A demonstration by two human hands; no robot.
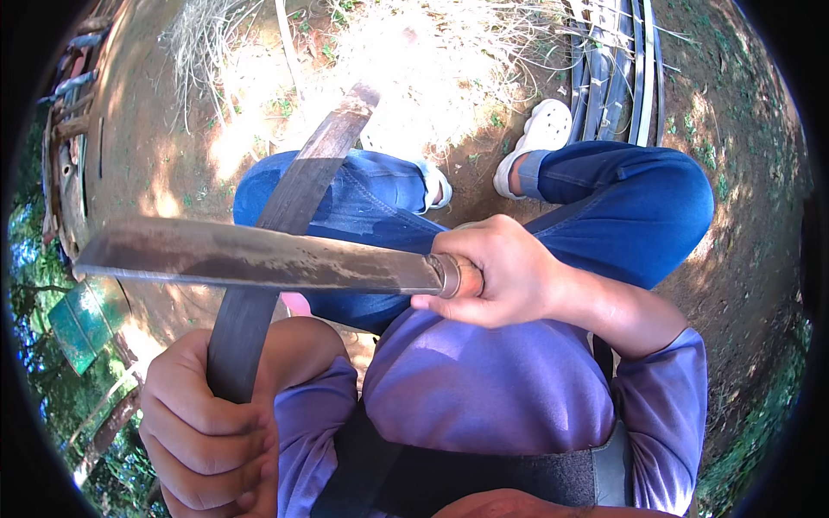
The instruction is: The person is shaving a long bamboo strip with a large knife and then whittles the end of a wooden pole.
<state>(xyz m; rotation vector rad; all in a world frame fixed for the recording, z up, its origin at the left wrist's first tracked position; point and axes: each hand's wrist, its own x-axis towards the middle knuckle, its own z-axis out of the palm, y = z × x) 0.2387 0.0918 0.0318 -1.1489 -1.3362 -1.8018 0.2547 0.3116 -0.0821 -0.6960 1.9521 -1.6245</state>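
Observation:
A machete (259, 257) lies level across the view, its broad, stained blade pointing left and its wooden handle wrapped in my right hand (509, 272). At the lower left, my left hand (207, 423) is closed in a fist around the lower end of a long, flat, dark wooden strip (302, 186). The strip slants up and away to the right, past my bent knee, and its far end looks paler and rough. The blade crosses over the strip and hides part of it; I cannot tell whether they touch.
Pale shavings (432, 60) and thin fibres litter the bright ground beyond my feet. Several long dark strips (609, 73) lie together at the far right. My jeans-clad legs (639, 203) are bent below the work. Stacked wood (73, 129) stands at the left edge.

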